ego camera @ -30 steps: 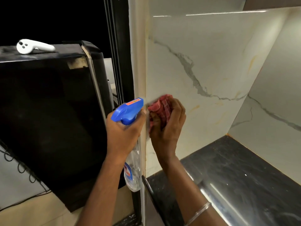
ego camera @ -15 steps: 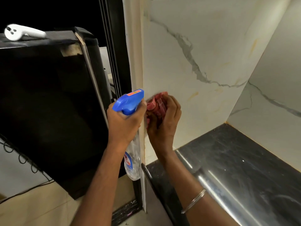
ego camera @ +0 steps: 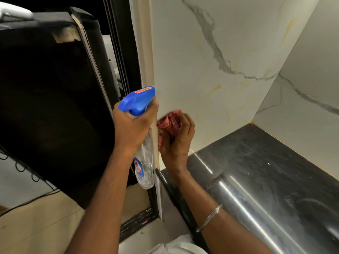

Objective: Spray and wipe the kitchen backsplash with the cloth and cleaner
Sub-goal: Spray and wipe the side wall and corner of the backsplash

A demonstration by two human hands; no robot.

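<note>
We are judging the red cloth [ego camera: 169, 123] to be soft, light and easily bunched, so it is best gripped as a wad, while the spray bottle [ego camera: 142, 136] looks light, thin-walled and possibly slick, best held at the neck under its blue trigger head. We are finding the right hand [ego camera: 178, 138] curled tightly around the cloth, pressing it against the marble backsplash [ego camera: 201, 79] just above the dark counter [ego camera: 266, 171]. The left hand [ego camera: 133, 127], just beside it, is wrapping closed around the bottle's neck.

I am holding the clear spray bottle [ego camera: 145, 167] with its blue trigger head upright beside the wall edge. I am pressing the bunched red cloth [ego camera: 169, 123] against the white marble backsplash [ego camera: 192, 79], low near the counter.
</note>
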